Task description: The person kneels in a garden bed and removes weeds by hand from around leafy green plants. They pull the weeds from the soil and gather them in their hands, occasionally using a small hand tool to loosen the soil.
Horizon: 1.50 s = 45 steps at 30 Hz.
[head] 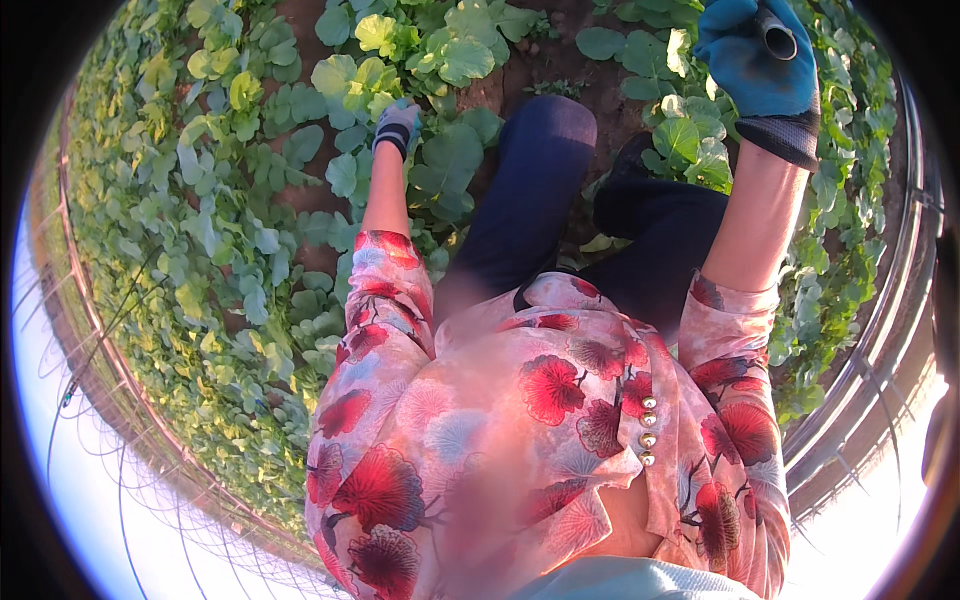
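Note:
My left hand (400,120), in a grey and blue work glove with a dark cuff, reaches down among the leaves of a broad-leaved green plant (450,161). Foliage hides its fingers, so whether they grip anything does not show. At the upper right, my right hand (757,75), in a blue coated glove with dark smudges, is raised and closed around a hollow metal tube handle (778,41). The tube's open end points towards me; the rest of that tool is hidden behind the hand or out of frame. Yellow-green leaves (367,82) stand just beyond my left hand.
Bent knees in dark trousers (525,172) rest between the plant rows, over brown soil (551,56). Dense leafy crop (225,187) spreads to the left. Metal rails (862,367) curve along the right side, and a thin hooped frame (112,337) edges the left.

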Each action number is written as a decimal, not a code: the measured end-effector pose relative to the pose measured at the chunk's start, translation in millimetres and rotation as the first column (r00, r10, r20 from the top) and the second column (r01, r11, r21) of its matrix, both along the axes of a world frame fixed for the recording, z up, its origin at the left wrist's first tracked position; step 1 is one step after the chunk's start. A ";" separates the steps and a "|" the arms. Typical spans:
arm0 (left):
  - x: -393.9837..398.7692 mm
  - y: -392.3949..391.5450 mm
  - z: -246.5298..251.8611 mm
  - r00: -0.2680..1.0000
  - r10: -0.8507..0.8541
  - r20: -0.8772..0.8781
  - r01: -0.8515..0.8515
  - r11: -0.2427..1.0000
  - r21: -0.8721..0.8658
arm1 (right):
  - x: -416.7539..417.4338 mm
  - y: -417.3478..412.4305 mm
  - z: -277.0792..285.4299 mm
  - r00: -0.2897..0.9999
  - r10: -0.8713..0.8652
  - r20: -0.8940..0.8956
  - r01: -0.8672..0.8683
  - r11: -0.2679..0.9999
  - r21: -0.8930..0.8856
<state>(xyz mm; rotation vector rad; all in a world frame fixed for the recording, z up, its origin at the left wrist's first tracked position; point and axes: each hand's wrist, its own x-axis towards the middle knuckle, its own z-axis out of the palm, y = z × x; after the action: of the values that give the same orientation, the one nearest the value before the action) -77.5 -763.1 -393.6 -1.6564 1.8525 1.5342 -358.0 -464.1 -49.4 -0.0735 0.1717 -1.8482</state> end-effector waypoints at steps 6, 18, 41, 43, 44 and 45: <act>73.1 -26.8 -26.6 0.937 -0.340 0.075 0.347 0.928 -0.137 | -1.6 -5.4 -9.2 0.969 -0.231 -0.085 0.236 0.970 0.062; 52.1 33.2 53.4 0.817 -0.557 0.150 0.576 0.777 -0.253 | 13.5 2.3 6.5 0.956 -0.257 -0.139 0.271 0.958 0.092; 11.2 97.4 64.9 0.579 -0.745 0.332 0.813 0.558 -0.166 | -6.6 -8.7 -26.6 0.740 -0.301 -0.601 0.378 0.926 0.002; 20.1 99.7 65.5 0.593 -0.732 0.335 0.800 0.580 -0.151 | 2.4 -13.8 -19.6 0.857 -0.310 -0.413 0.365 0.929 0.060; 24.9 101.7 65.9 0.601 -0.726 0.335 0.795 0.587 -0.154 | 4.2 -16.8 -20.0 0.884 -0.287 -0.368 0.327 0.944 0.050; 26.9 103.5 65.4 0.608 -0.722 0.330 0.790 0.592 -0.160 | 6.1 -19.6 -19.4 0.908 -0.262 -0.327 0.290 0.956 0.039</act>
<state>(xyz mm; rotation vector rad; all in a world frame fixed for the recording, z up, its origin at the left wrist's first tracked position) -50.7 -659.6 -328.2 -0.8072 2.2762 0.6792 -351.8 -483.8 -68.9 -0.3030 0.5111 -2.1006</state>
